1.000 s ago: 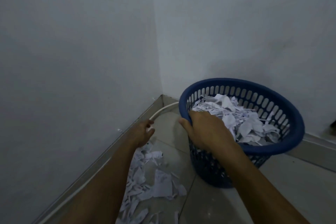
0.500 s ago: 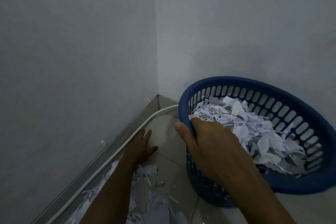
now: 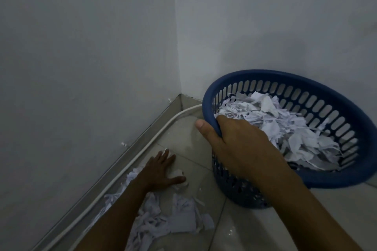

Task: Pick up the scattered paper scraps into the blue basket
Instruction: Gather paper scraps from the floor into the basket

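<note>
Head view only. We see the right hand (image 3: 242, 146) gripping the near-left rim of the blue basket (image 3: 344, 179), thumb outside the rim, fingers (image 3: 224, 122) curled over it into the basket and touching the paper inside. Basket is tilted toward us, its base on the floor (image 3: 255, 228) close to the corner of two white walls (image 3: 81, 47). It is well filled with white paper scraps (image 3: 285, 128).

Left hand (image 3: 161, 171) lies low on the floor tiles, palm down, fingers spread wide and fairly straight, thumb out to the right. We see a few small white bits (image 3: 179, 172) just beside and under its fingers; whether it grips any we cannot tell. More loose scraps (image 3: 173, 220) lie on the floor around and beneath the left forearm, between the basket and the skirting. A white cable (image 3: 130, 159) runs along the skirting into the corner, passing behind the basket rim.
</note>
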A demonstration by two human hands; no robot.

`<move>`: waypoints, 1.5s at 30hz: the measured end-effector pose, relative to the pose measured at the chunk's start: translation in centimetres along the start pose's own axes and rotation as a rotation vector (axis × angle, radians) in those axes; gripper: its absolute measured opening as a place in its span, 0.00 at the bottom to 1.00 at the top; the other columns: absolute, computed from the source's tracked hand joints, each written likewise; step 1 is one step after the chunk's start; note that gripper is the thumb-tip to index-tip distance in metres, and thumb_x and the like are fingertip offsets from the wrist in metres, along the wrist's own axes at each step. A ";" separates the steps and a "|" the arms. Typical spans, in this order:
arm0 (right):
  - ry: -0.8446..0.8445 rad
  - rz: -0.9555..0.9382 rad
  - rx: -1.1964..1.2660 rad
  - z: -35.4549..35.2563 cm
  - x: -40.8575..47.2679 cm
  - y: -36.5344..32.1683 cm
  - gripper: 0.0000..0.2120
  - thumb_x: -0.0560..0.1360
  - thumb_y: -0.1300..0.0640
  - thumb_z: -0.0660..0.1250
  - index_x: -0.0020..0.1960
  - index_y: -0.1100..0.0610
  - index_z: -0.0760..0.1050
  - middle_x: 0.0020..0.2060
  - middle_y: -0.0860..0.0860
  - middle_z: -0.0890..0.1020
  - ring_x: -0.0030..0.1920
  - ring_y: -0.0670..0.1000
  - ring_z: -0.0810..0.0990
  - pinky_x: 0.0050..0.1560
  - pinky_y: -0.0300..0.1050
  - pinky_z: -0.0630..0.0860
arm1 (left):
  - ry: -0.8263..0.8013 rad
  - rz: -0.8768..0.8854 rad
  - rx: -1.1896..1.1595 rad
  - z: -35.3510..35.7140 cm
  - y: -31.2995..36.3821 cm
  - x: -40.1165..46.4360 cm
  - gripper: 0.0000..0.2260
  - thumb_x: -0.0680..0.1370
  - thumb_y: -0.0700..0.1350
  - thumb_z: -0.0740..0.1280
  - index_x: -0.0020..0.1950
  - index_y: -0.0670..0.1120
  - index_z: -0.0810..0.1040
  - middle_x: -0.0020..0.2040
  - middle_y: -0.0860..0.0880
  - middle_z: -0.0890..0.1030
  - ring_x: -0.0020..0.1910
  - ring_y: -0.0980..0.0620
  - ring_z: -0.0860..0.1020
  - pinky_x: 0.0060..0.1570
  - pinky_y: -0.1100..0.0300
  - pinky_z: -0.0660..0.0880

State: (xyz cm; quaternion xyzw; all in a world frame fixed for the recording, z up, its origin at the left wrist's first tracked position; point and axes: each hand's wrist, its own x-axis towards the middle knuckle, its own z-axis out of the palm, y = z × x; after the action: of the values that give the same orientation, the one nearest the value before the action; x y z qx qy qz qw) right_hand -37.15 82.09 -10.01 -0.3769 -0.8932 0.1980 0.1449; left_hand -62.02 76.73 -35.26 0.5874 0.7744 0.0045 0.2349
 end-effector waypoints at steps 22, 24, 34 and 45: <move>-0.003 0.017 -0.057 0.3 -0.2 0.5 0.29 0.78 0.29 0.46 0.49 0.52 0.72 0.38 0.48 0.74 0.39 0.50 0.74 0.43 0.48 0.69 | 0.604 -0.120 -0.050 6.7 2.5 -8.4 0.30 0.69 0.75 0.62 0.57 0.53 0.76 0.51 0.53 0.76 0.47 0.50 0.77 0.45 0.55 0.72; 0.000 0.014 -0.061 0.2 -0.3 0.5 0.28 0.78 0.29 0.47 0.48 0.51 0.71 0.37 0.47 0.73 0.39 0.50 0.73 0.43 0.48 0.68 | 0.572 -0.145 -0.097 6.4 2.9 -8.6 0.25 0.70 0.74 0.62 0.50 0.54 0.74 0.43 0.54 0.78 0.40 0.52 0.79 0.38 0.56 0.74; 0.019 0.002 -0.098 0.1 -0.8 0.5 0.25 0.81 0.33 0.48 0.50 0.53 0.72 0.40 0.49 0.74 0.41 0.52 0.72 0.44 0.46 0.67 | 0.520 -0.128 -0.383 4.4 1.8 -8.1 0.14 0.77 0.54 0.65 0.40 0.45 0.75 0.34 0.48 0.78 0.35 0.50 0.76 0.34 0.58 0.65; -0.037 -0.185 -0.281 -1.9 -4.1 1.2 0.24 0.83 0.38 0.49 0.53 0.54 0.76 0.45 0.53 0.81 0.45 0.56 0.79 0.46 0.50 0.75 | 0.719 -0.040 -0.680 -6.0 5.3 -11.7 0.15 0.77 0.51 0.71 0.35 0.45 0.75 0.29 0.50 0.75 0.28 0.58 0.71 0.31 0.61 0.67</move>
State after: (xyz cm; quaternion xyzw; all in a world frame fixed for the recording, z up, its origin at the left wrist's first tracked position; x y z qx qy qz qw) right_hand -32.88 80.26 -9.35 -0.3059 -0.9454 0.0641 0.0920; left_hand -57.10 69.36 -24.26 0.4237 0.7724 0.4547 0.1311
